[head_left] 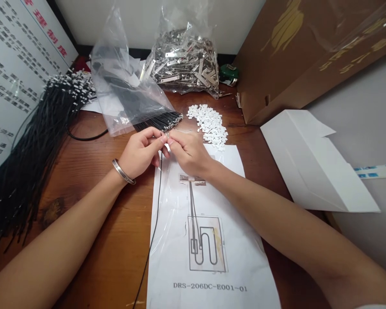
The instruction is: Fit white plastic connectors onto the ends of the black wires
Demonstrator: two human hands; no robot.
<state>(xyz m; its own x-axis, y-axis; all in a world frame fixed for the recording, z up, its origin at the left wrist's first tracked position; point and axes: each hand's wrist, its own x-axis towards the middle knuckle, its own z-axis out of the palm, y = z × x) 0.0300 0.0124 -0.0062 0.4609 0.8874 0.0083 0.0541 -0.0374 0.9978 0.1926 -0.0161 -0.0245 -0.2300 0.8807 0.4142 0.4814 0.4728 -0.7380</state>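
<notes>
Over the top of a printed drawing sheet point(170, 240), my two hands meet fingertip to fingertip. My left hand point(144, 148), with a metal bangle on its wrist, pinches the upper end of a thin black wire point(157, 206). From there the wire hangs down across the sheet to the front. My right hand point(189, 150) is closed at the same wire end, on a tiny piece mostly hidden by the fingertips. Just beyond the fingers, black wires with metal tips point(162, 121) stick out of a clear plastic bag point(116, 94). Small white connector housings point(210, 124) lie piled beyond my right hand.
A bundle of black wires with white ends point(51, 120) hangs at the left by a printed board point(16, 56). At the back are a bag of metal strips point(183, 64) and a green tape measure point(229, 74). A brown box point(276, 64) and folded white card point(312, 163) stand right.
</notes>
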